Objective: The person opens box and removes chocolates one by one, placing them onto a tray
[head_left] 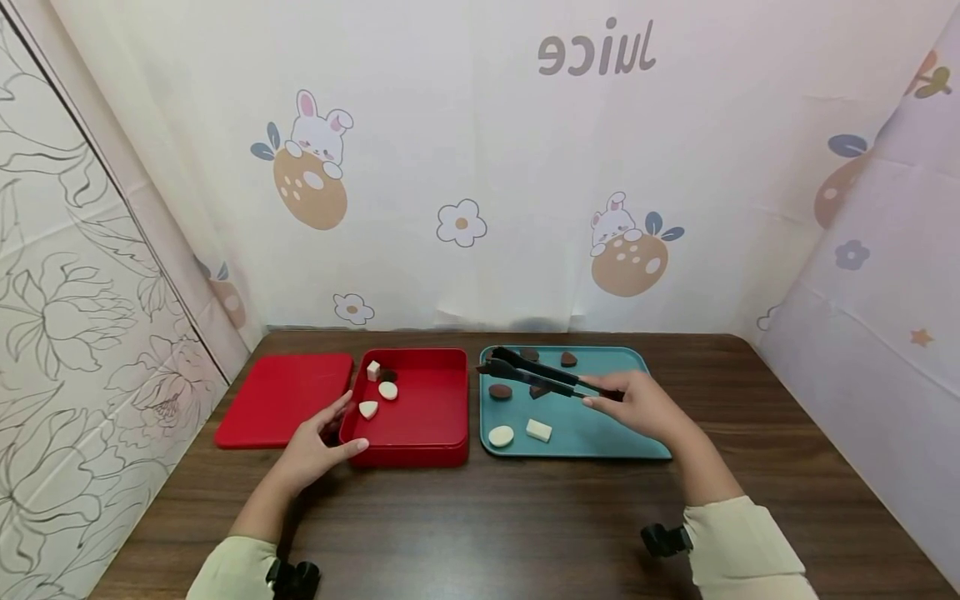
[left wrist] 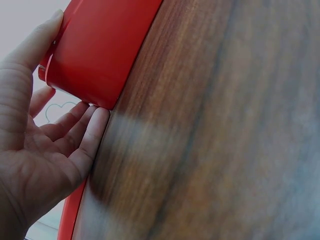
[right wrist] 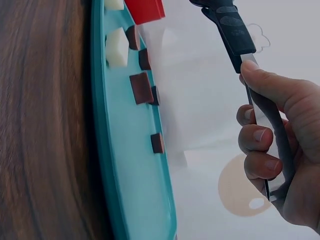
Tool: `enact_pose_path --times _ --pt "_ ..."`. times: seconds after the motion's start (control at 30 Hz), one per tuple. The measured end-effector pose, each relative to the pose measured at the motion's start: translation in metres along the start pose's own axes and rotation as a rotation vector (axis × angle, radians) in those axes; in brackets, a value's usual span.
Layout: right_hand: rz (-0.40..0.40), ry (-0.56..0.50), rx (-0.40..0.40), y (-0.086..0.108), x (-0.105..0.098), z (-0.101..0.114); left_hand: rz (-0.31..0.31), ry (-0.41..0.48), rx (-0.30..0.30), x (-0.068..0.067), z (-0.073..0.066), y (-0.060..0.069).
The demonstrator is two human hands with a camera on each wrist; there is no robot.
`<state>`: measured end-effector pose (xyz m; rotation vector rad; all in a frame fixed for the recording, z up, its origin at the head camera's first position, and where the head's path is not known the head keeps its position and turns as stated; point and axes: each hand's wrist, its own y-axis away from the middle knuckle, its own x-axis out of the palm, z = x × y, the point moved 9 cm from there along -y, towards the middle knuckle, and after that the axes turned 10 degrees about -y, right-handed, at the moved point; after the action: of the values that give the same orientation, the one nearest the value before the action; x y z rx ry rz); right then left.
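Note:
My left hand [head_left: 318, 446] holds the near left corner of a red box [head_left: 420, 412], thumb at the rim and fingers against its side. In the left wrist view, the fingertips [left wrist: 97, 117] touch the lower wall of the box. White pieces [head_left: 387, 390] and a dark piece [head_left: 388, 376] lie at the left inside it. My right hand [head_left: 637, 404] grips black-tipped tongs [head_left: 536, 372] above a teal tray [head_left: 600, 433]. Whether the tong tips hold anything, I cannot tell. Several brown pieces [head_left: 500, 392] and white pieces [head_left: 538, 430] lie on the tray.
A flat red lid [head_left: 288, 400] lies left of the box on the wooden table [head_left: 480, 533]. Behind the table hangs a patterned curtain [head_left: 465, 167], with more patterned cloth at both sides. The box and tray stand side by side, a narrow gap between them.

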<state>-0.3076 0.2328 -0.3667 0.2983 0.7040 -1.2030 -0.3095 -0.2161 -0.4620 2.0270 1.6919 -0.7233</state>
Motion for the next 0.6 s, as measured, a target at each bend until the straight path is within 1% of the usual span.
enact_pose_path --times 0.23,0.33,0.4,0.53,0.6 --pt "-0.034 -0.012 0.019 0.015 -0.010 -0.011 0.003 0.003 -0.003 0.000 -0.001 0.001" --pt "-0.051 -0.020 0.041 0.021 -0.015 -0.015 0.005 -0.002 -0.002 0.000 -0.003 0.001" --pt "-0.058 -0.029 0.052 0.024 -0.017 -0.018 0.006 0.000 -0.005 0.000 -0.006 0.003" --pt "-0.066 -0.061 0.081 0.031 -0.021 -0.024 0.013 0.012 -0.016 -0.003 -0.018 0.007" --pt "-0.068 -0.072 0.096 0.035 -0.022 -0.027 0.014 0.019 -0.019 -0.003 -0.020 0.007"
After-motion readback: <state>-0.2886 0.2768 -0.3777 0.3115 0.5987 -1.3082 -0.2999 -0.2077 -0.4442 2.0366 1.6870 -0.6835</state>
